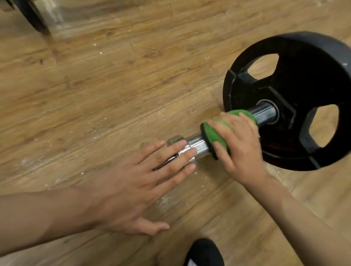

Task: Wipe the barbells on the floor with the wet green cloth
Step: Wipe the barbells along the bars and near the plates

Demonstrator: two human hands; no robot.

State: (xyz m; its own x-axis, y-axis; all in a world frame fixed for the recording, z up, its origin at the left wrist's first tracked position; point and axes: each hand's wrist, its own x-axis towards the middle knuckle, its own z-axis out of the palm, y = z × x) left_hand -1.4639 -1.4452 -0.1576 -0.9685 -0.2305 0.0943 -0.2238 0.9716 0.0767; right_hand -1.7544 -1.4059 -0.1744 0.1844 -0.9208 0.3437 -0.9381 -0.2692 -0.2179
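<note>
A barbell lies on the wooden floor, its chrome sleeve [197,145] pointing toward me and a large black weight plate [301,91] on it at the right. My right hand [238,144] grips the green cloth [215,134], which is wrapped around the sleeve between the plate and the sleeve's end. My left hand [136,184] lies flat with straight fingers over the end of the sleeve, fingertips touching the chrome collar. A thin metal clip shows between those fingers.
A dark shoe [204,256] stands at the bottom edge near my right arm. Another black plate [32,16] and a shiny metal part sit at the top left. Light wood-plank floor [108,85], speckled with white dust, surrounds everything.
</note>
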